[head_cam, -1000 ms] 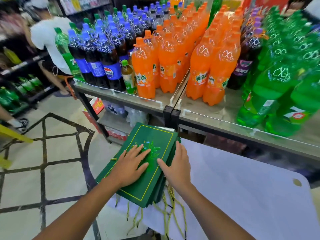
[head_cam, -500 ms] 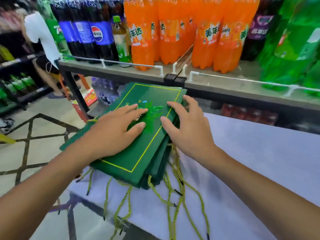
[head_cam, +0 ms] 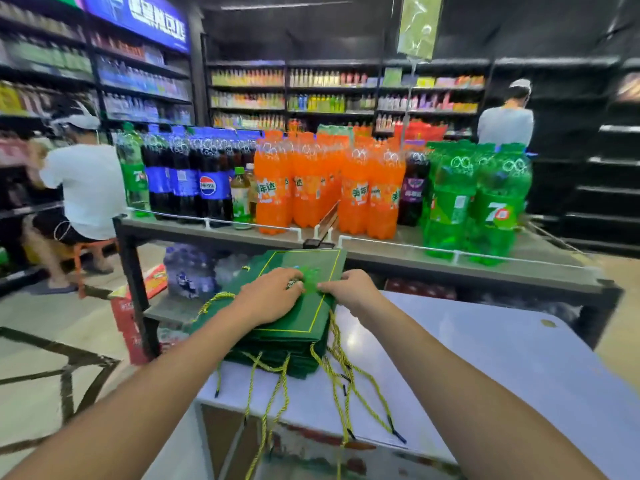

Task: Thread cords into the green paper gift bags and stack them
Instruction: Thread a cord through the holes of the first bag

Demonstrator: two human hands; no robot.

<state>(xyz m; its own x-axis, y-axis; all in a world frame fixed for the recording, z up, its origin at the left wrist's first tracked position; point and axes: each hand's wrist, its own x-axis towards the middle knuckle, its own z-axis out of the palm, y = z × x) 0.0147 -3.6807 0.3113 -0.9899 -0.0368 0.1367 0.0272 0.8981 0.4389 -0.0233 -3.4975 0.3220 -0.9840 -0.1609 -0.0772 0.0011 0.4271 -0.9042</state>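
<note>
The stack of green bags [head_cam: 294,327] is pressed onto the table [head_cam: 485,358] corner by the flat, straight-fingered left hand [head_cam: 270,299]. The right hand [head_cam: 349,289] is laid there with bent fingers (any grip cannot be told). The overhanging stack could be tipped off, or the dangling cords [head_cam: 339,368] snagged loose.

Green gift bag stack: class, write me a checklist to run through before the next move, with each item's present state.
1. Left hand and right hand both rest on the top bag: ok.
2. Stack edges flush: its lower layers jut out at the front: not ok.
3. Top bag's cords threaded: cannot tell.
4. Loose cords untangled: they cross, dangling over the table edge: not ok.
5. Stack fully on the table: left corner hidden: cannot tell.
</note>
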